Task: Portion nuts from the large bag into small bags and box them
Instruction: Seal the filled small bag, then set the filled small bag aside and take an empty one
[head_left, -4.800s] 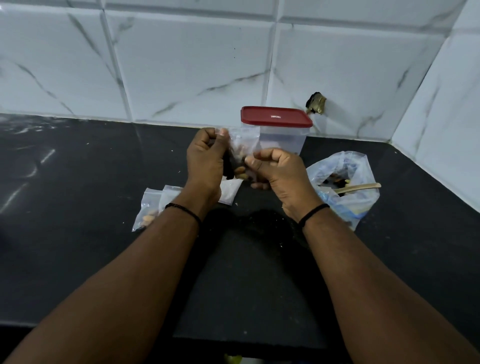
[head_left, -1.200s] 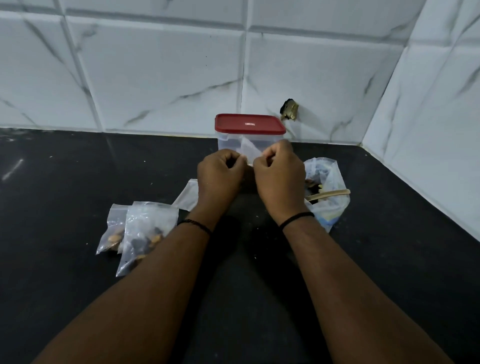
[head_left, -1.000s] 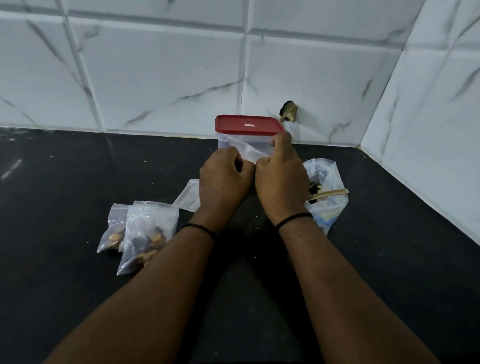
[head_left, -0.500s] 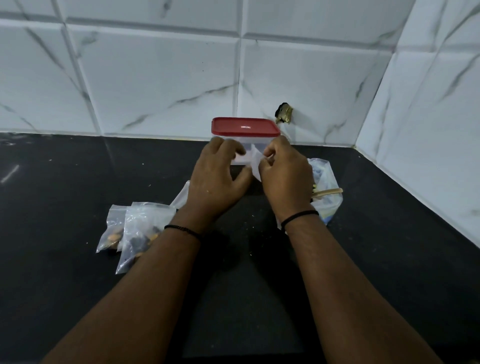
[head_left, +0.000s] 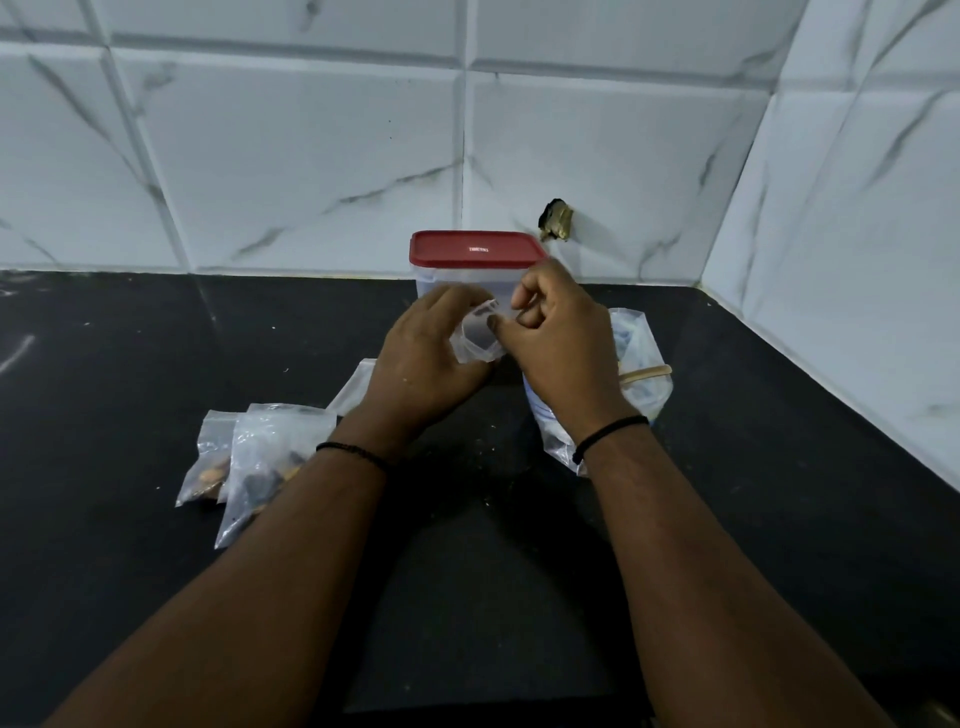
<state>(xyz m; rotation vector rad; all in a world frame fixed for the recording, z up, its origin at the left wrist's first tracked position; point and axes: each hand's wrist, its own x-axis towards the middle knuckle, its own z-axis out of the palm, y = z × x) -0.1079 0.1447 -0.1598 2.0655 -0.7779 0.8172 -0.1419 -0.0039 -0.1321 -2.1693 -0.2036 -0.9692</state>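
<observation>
Head view, one entry. Fingers of my right hand pinched the mouth of an empty small bag; my left hand gripped its other side, likely to spread it for filling. Large bag lay just right; filled bags left on the desk; lidded box behind.

Four small bags, one box

1. A small clear bag, empty and crumpled, is held above the counter at centre.
2. Two filled small bags lie flat, near left.
3. The large bag slumps open, right.
4. The clear box, red-lidded and shut, stands far centre.
</observation>
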